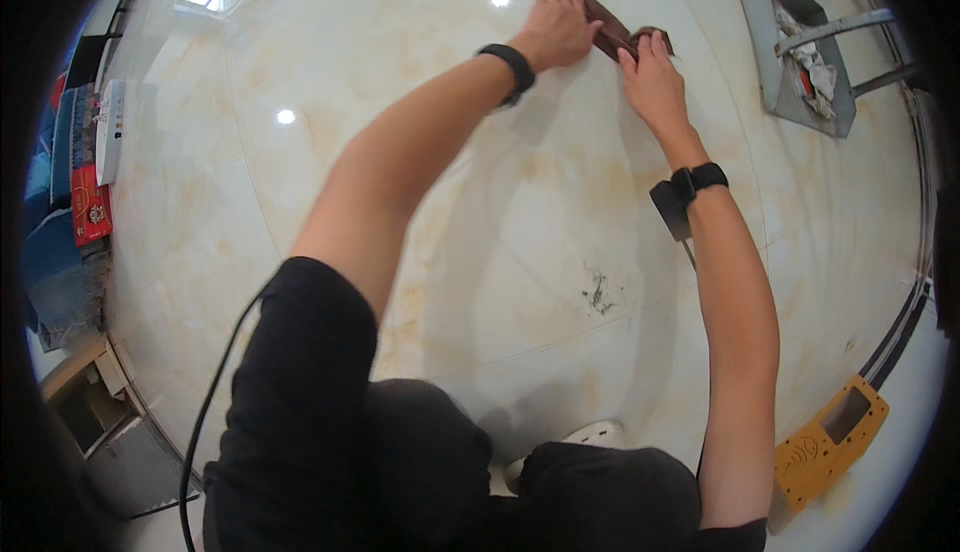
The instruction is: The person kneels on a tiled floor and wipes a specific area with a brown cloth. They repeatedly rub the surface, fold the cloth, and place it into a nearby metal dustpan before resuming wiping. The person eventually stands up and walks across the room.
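Observation:
A brown folded cloth (611, 23) lies on the glossy, cream marbled tile floor (360, 124) at the top of the view. My left hand (559, 23) presses flat on its left part, fingers stretched forward and thumb towards the right. On the cloth's right end rests my right hand (651, 76), fingertips on a bunched fold. Whether the fingers pinch the fabric is hard to tell. Both wrists wear black bands, and a small dark box hangs by the right one. Nearer to me, a patch of dark smudges (598, 293) marks the tile.
A grey metal dustpan (765, 49) holding crumpled white litter stands at the upper right. A yellow perforated plastic stool (832, 447) is at the lower right. Along the left edge are a white power strip (111, 132), a red box (91, 203) and a wooden-edged cabinet (135, 462).

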Available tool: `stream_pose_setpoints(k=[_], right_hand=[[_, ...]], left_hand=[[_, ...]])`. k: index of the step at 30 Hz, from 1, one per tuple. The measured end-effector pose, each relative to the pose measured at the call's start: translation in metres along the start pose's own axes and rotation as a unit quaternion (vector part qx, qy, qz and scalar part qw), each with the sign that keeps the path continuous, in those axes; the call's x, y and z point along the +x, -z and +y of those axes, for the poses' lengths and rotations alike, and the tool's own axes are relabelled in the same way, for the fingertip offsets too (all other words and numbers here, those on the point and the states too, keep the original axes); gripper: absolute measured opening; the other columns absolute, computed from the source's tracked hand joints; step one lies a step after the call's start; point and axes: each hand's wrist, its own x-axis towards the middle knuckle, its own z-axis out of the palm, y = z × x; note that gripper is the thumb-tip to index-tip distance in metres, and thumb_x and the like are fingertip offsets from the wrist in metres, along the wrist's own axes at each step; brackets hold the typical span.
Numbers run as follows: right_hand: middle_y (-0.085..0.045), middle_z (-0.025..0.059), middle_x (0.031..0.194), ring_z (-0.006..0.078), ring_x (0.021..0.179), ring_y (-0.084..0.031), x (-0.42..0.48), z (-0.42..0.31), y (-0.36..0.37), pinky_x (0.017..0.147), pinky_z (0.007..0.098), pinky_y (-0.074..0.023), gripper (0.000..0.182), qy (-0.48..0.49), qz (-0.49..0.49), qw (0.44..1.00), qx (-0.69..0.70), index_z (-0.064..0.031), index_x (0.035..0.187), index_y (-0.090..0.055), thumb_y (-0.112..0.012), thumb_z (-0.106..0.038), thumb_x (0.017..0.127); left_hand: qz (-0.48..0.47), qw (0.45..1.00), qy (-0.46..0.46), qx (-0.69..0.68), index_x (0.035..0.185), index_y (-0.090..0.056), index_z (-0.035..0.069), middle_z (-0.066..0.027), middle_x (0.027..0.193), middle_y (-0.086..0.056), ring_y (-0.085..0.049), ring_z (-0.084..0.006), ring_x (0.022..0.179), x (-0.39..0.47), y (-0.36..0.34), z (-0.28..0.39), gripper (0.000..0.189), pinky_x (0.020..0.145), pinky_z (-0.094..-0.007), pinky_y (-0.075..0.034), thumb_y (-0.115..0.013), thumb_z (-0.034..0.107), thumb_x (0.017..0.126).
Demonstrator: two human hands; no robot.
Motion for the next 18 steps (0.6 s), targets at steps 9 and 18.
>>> stream_pose_setpoints(k=[9, 18], right_hand=[[-0.057, 0.0218, 0.138, 0.0357, 0.125, -0.058, -0.046, -0.032, -0.002, 0.098, 0.0423, -0.0523, 0.051, 0.087, 0.059, 0.994, 0.018, 0.0019, 0.123, -0.061, -0.052, -0.044, 0.102], [-0.063, 0.0159, 0.131, 0.0331, 0.109, -0.066, -0.204, -0.082, 0.041, 0.087, 0.0407, -0.0568, 0.027, 0.164, -0.028, 0.97, 0.179, -0.0002, 0.117, -0.066, -0.065, -0.008, 0.091]], left_hand=[[-0.021, 0.994, -0.071, -0.086, 0.14, -0.042, -0.012, -0.0334, 0.148, -0.041, -0.042, -0.0451, 0.137, -0.133, 0.06, -0.04, 0.059, 0.112, -0.0426, -0.039, -0.044, 0.035, 0.106], [-0.125, 0.939, -0.094, -0.307, 0.135, -0.05, -0.008, -0.0237, 0.153, -0.039, -0.041, -0.0383, 0.14, -0.289, 0.148, 0.048, 0.042, 0.107, -0.0427, -0.047, -0.051, 0.017, 0.101]])
